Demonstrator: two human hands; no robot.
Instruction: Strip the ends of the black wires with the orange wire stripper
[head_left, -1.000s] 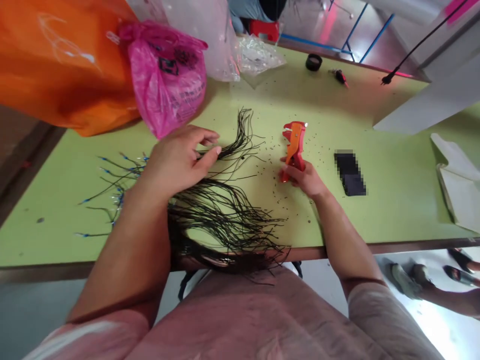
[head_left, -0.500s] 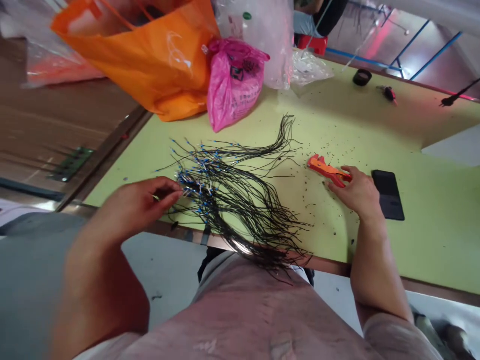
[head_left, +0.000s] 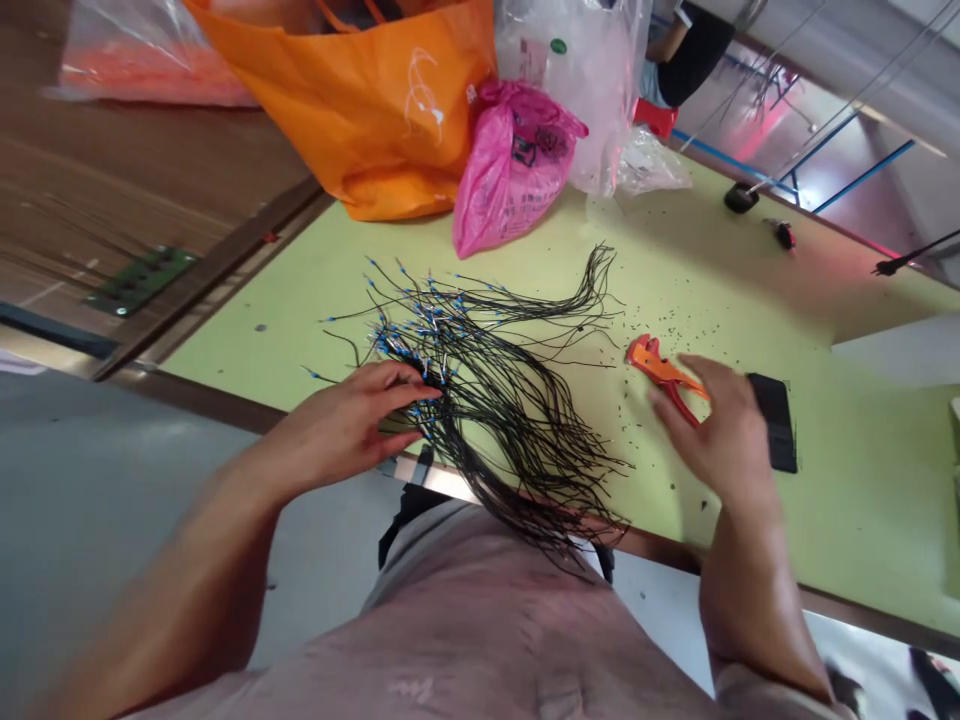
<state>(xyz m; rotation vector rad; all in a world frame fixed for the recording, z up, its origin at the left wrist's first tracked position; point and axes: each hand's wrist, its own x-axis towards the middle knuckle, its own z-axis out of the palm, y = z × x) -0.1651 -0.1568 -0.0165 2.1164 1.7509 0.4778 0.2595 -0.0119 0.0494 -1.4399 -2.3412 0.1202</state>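
A loose bundle of thin black wires point(head_left: 510, 400) with blue-capped ends lies spread on the green table point(head_left: 847, 500), its tail hanging over the near edge. My left hand point(head_left: 352, 425) rests at the near left of the bundle, fingers pinched on a few of the blue-tipped ends. My right hand point(head_left: 716, 430) lies over the handles of an orange wire stripper point(head_left: 656, 368), fingers stretched out and loose on it. The stripper's head points left, toward the wires.
A black phone point(head_left: 776, 420) lies just right of my right hand. An orange bag point(head_left: 375, 100), a pink bag point(head_left: 510, 165) and clear plastic bags point(head_left: 577, 70) stand at the table's far side. Small wire scraps litter the green top. A brown wooden surface point(head_left: 112, 200) adjoins on the left.
The view has swung left. My left hand moved from the far part of the bundle to its blue-tipped ends near the table edge. The stripper went from upright in my right hand to lying flat.
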